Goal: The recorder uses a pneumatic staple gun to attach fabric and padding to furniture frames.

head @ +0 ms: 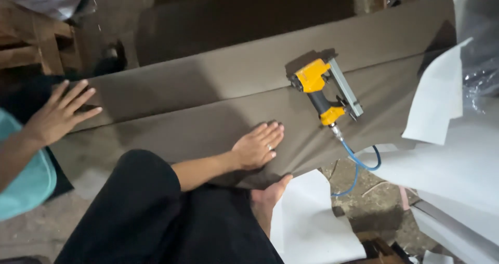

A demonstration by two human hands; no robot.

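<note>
Down on the floor, a long panel (218, 87) wrapped in grey-brown fabric lay slantwise across the room, and both of the person's hands were on it. The left hand (58, 114) rested at the panel's near left end, fingers spread wide and released, palm flat against the cloth, gripping nothing. The right hand (258, 145) pressed flat lower down on the fabric, near the panel's front edge, fingers straight and close together, a ring showing on one; it too held nothing. A bare foot (267, 196) sat just below that hand, touching the fabric's edge, with a black trouser leg (156, 212) filling the foreground.

Well to the right of the right hand, a yellow pneumatic stapler (323, 89) lay untouched on the panel, its blue coiled hose (358, 165) trailing off the edge onto the dirty floor. White sheets (436, 97) lay over the panel's right end and beside the foot. No box or bin stood where I could see inside it.
</note>
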